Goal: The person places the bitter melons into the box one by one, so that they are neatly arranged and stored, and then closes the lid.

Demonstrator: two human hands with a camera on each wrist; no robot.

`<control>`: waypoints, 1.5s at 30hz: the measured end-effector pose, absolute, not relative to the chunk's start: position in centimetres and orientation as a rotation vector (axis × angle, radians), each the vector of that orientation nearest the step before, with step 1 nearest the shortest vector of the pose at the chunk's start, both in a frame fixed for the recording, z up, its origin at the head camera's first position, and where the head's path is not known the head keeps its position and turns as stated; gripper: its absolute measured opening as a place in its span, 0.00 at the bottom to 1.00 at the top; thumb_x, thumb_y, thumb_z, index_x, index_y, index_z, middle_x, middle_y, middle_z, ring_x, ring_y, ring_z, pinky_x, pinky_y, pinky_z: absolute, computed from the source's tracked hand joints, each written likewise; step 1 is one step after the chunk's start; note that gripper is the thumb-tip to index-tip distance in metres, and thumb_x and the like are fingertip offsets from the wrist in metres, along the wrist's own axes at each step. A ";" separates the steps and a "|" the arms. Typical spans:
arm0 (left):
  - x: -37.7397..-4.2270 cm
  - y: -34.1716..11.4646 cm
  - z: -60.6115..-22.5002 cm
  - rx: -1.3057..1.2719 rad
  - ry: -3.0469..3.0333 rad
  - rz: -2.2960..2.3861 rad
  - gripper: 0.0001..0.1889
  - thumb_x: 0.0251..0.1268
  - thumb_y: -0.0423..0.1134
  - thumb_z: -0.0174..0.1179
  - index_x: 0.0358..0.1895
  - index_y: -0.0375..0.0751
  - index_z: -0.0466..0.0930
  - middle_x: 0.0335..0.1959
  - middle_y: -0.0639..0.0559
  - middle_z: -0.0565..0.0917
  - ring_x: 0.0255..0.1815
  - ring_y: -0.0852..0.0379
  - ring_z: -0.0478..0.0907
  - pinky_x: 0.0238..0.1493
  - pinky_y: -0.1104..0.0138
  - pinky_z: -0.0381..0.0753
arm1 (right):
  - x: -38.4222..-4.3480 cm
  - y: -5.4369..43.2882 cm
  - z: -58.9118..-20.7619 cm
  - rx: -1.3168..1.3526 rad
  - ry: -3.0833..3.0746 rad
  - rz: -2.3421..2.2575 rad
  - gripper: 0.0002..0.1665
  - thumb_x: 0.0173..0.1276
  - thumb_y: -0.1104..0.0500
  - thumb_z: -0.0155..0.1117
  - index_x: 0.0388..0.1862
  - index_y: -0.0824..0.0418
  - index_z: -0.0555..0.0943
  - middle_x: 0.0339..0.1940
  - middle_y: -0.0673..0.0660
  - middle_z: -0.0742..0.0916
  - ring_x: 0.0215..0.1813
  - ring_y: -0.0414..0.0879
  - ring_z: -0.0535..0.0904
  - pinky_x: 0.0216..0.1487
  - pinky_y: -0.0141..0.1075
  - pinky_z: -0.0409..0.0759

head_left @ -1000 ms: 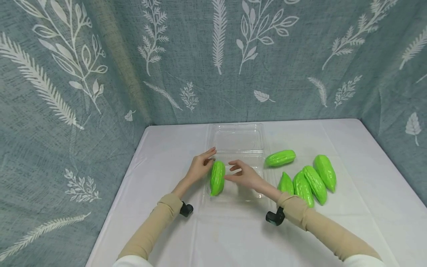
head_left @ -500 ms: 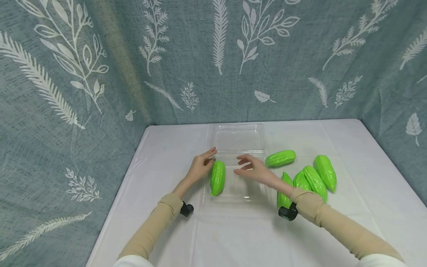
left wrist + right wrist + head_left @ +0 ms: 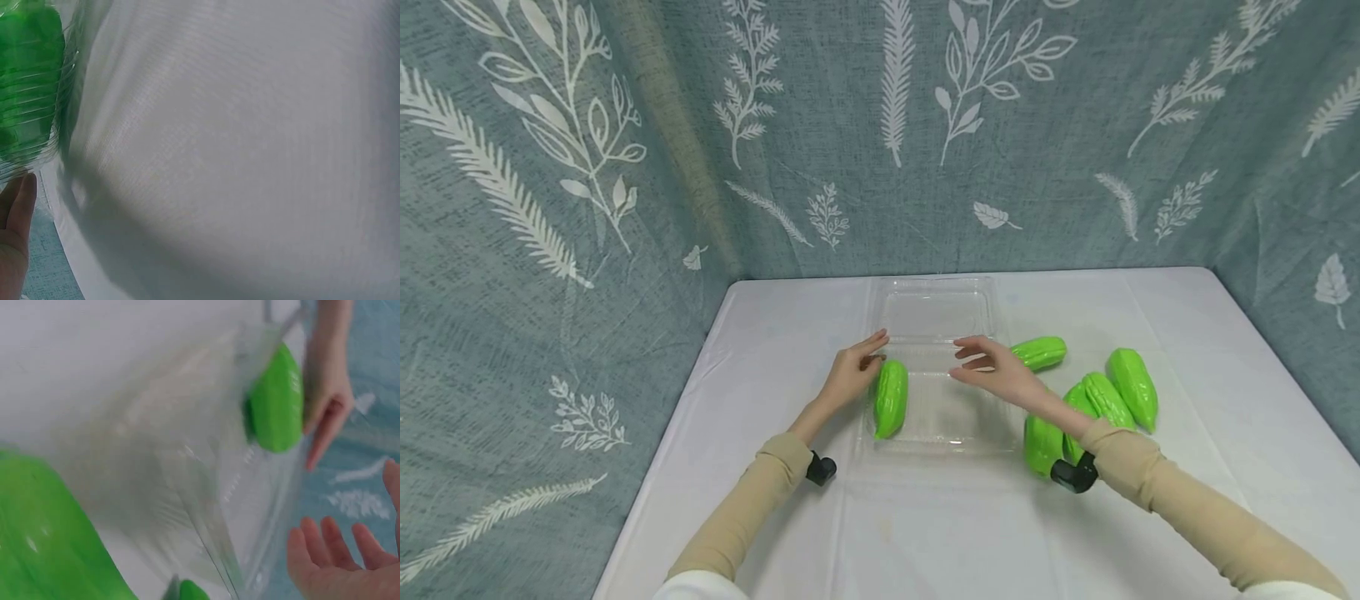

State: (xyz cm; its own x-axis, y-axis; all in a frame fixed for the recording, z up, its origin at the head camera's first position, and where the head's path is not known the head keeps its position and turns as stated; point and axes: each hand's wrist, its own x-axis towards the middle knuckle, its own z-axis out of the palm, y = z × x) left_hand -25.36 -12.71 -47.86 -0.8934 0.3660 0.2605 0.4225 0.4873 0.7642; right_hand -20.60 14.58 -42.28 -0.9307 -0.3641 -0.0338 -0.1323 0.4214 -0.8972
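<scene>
head view: one gourd (image 3: 891, 399) lies lengthwise in the box (image 3: 951, 421), along its left side, pointed end toward the person. the box is clear plastic, with its lid (image 3: 935, 312) laid back flat on the far side. the left hand (image 3: 850, 373) is at the left edge of the box, just beside the gourd, fingers fairly straight and thumb apart; whether it pinches the rim, i cannot tell. in the left wrist view its fingertips meet the ribbed wall, green showing through. the right hand (image 3: 1000, 377) hangs over the right part of the box, palm hollow, fingers parted from the thumb, holding nothing. five more gourds (image 3: 1132, 389) are to the right of the box: one near its far right corner, partly behind the right hand, the others grouped nearer, some partly hidden by the right arm. tan sleeves (image 3: 741, 504) cover both forearms, with a black camera (image 3: 822, 469) at each wrist. under everything is a white cloth (image 3: 925, 533); a blue-grey curtain (image 3: 850, 108) with pale leaf prints stands behind.
</scene>
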 end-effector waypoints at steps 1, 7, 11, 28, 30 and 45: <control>-25.4 -12.7 -47.8 -0.708 -2.652 -1.393 0.20 0.63 0.23 0.51 0.59 0.27 0.72 0.66 0.38 0.71 0.53 0.42 0.81 0.53 0.59 0.83 | -20.7 14.9 -42.1 -0.437 2.459 -1.528 0.32 0.66 0.55 0.62 0.66 0.64 0.68 0.61 0.68 0.77 0.59 0.60 0.77 0.56 0.45 0.81; -25.4 -12.7 -47.7 -0.709 -2.649 -1.405 0.20 0.63 0.23 0.51 0.60 0.26 0.72 0.66 0.37 0.71 0.53 0.42 0.81 0.53 0.59 0.82 | -20.9 16.7 -41.2 -0.366 2.454 -1.624 0.32 0.68 0.55 0.60 0.68 0.63 0.66 0.62 0.68 0.76 0.61 0.61 0.75 0.55 0.51 0.80; -25.3 -12.7 -47.7 -0.694 -2.659 -1.404 0.20 0.64 0.24 0.51 0.60 0.27 0.72 0.66 0.38 0.71 0.54 0.42 0.80 0.53 0.59 0.82 | -21.1 17.7 -41.3 -0.331 2.474 -1.657 0.31 0.69 0.55 0.59 0.68 0.64 0.65 0.62 0.68 0.76 0.61 0.61 0.75 0.56 0.50 0.80; -25.5 -12.7 -48.1 -0.706 -2.641 -1.405 0.20 0.64 0.24 0.52 0.60 0.27 0.72 0.66 0.38 0.71 0.53 0.43 0.81 0.51 0.59 0.83 | -21.7 23.0 -41.9 -0.164 2.704 -1.481 0.34 0.70 0.48 0.56 0.69 0.64 0.64 0.63 0.70 0.75 0.62 0.64 0.74 0.58 0.55 0.77; -25.5 -12.7 -48.2 -0.705 -2.635 -1.402 0.20 0.64 0.24 0.52 0.60 0.27 0.72 0.66 0.38 0.71 0.54 0.43 0.81 0.51 0.59 0.83 | -21.6 23.7 -41.8 -0.134 2.734 -1.458 0.35 0.70 0.48 0.56 0.69 0.65 0.64 0.62 0.71 0.75 0.61 0.65 0.74 0.58 0.56 0.77; -25.5 -12.7 -48.2 -0.683 -2.651 -1.394 0.20 0.64 0.24 0.51 0.60 0.28 0.72 0.66 0.40 0.72 0.52 0.45 0.82 0.50 0.60 0.84 | -21.6 29.4 -41.4 -0.011 2.901 -1.223 0.39 0.71 0.45 0.53 0.71 0.68 0.60 0.63 0.76 0.71 0.61 0.71 0.70 0.56 0.60 0.75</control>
State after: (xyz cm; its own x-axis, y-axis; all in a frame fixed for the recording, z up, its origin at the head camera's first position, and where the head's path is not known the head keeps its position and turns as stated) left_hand -25.51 -12.71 -48.23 -0.8989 0.3519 0.2612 0.4147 0.4902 0.7667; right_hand -21.63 29.42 -41.35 -0.9999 -0.0037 0.0094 -0.0093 0.6981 -0.7159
